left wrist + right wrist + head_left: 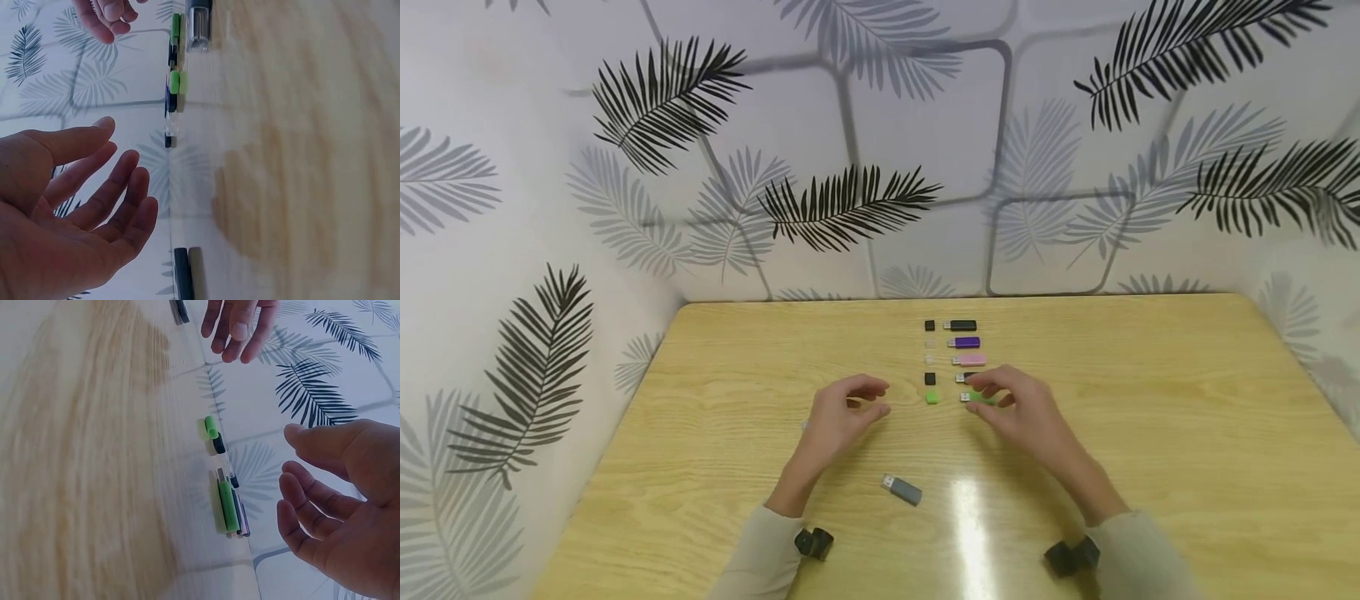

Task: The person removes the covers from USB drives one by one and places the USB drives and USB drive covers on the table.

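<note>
My left hand hovers over the table with loosely curved fingers and nothing in it. Partly hidden behind it lies a small dark grey piece, seen in the left wrist view. My right hand, also holding nothing, hovers over the green USB stick, thumb and fingers apart. Beyond that stick lie a dark one, a pink USB stick, a purple USB stick and a black USB stick. A grey USB stick lies uncapped nearer to me, between my forearms.
Left of the row of sticks runs a column of caps: a green cap, a black cap, two clear ones and another black cap. The wooden table meets a leaf-patterned wall at its far edge.
</note>
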### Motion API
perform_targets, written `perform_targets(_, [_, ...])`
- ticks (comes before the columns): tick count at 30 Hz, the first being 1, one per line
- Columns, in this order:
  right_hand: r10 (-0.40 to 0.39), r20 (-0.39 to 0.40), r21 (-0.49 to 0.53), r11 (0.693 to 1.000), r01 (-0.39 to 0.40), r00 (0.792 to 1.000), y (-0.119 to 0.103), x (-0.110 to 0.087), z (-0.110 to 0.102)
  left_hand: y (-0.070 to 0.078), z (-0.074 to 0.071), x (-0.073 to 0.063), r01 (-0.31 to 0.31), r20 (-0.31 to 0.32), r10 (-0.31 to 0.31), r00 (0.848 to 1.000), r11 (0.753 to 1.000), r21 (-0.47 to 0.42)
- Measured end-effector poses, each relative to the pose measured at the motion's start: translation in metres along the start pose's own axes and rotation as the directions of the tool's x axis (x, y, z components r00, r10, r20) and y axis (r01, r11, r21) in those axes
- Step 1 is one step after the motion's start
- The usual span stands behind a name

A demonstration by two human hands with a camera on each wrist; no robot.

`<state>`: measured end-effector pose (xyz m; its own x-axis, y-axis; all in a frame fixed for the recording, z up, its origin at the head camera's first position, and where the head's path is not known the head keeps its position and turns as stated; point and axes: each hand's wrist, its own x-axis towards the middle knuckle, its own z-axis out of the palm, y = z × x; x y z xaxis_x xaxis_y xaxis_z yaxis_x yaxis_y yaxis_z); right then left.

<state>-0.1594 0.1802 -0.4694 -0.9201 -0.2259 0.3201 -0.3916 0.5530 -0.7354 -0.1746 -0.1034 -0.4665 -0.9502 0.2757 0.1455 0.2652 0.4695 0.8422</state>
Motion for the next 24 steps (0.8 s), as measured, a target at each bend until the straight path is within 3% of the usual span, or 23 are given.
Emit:
perform_targets(10, [-0.024, -0.02, 0.039, 0.999, 0.024, 1.0, -0.005, -0.002, 0.0, -0.011, -0.014, -0.012, 0.003, -0.047, -0.002, 0.999, 1.0, 0.013])
perform_targets(17, [-0.054, -0.01, 0.08, 0.995, 0.054, 0.999, -0.014, -0.004, 0.005, -0.015, -0.022, -0.019, -0.009, -0.076, 0.014, 0.997, 0.998, 0.068])
perform_targets(24, [-0.098, -0.002, 0.103, 0.99, 0.097, 0.995, -0.021, -0.004, 0.014, -0.023, -0.034, -0.027, 0.068, -0.124, -0.053, 0.991, 0.99, 0.124])
